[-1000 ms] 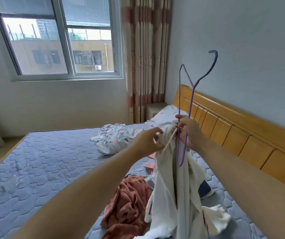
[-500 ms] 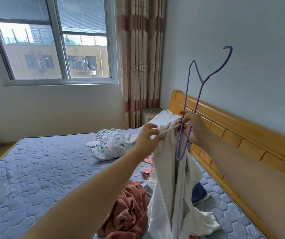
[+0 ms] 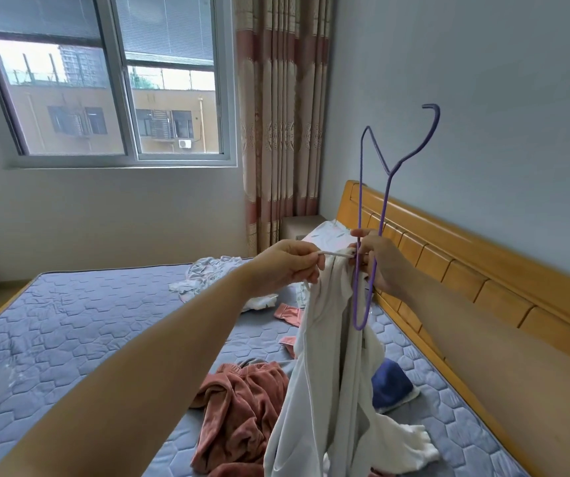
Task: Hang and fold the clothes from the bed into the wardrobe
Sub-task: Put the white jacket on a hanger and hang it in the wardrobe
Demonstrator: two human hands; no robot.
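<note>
Hanging step, head view. A thin strap of the white garment is pinched by the left hand and drawn taut toward the right hand, by which the purple wire hanger and the top of the garment are gripped together. The hanger is held on end, hook uppermost, with its lower loop lying against the cloth; the rest of the garment is draped down to the mattress.

Probable faults: the strap may be lost from so narrow a pinch, letting the garment fall back onto the heap; the hanger may be turned in the grip, so that its arm misses the strap; a thin strap may also slide off bare wire once released.

A rust-coloured garment and a blue item are seen near the headboard edge of the quilted mattress, a patterned garment toward its far headboard corner. A window and a striped curtain are set in the far wall. No wardrobe is shown.
</note>
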